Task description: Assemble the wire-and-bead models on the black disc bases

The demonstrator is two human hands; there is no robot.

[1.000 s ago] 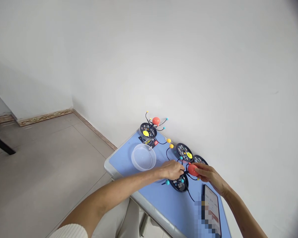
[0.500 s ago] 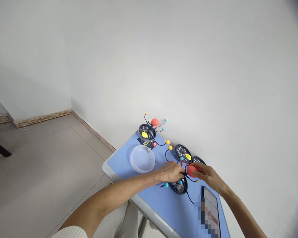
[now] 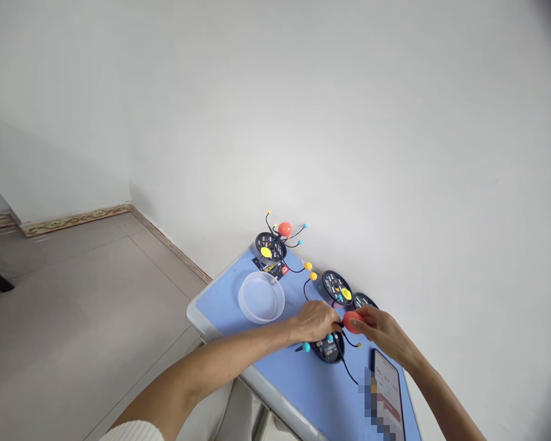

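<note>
Ball of glossy red plastic (image 3: 352, 322), lower right of centre, sits pinched in the right hand (image 3: 384, 331); just leftward, the left hand (image 3: 318, 320) pinches a black plastic connector (image 3: 341, 324).

Two hands (image 3: 319, 321), two red balls (image 3: 285, 229), four black discs (image 3: 329, 352), one clear dish (image 3: 261, 298), one phone (image 3: 386, 380)

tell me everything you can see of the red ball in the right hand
The red ball looks smooth and plastic, rounded, slightly oval. The right hand holds it over the blue table between thumb and fingers, which hide part of it. A dark piece in the left hand sits close to its left side; whether they join is unclear.
</note>
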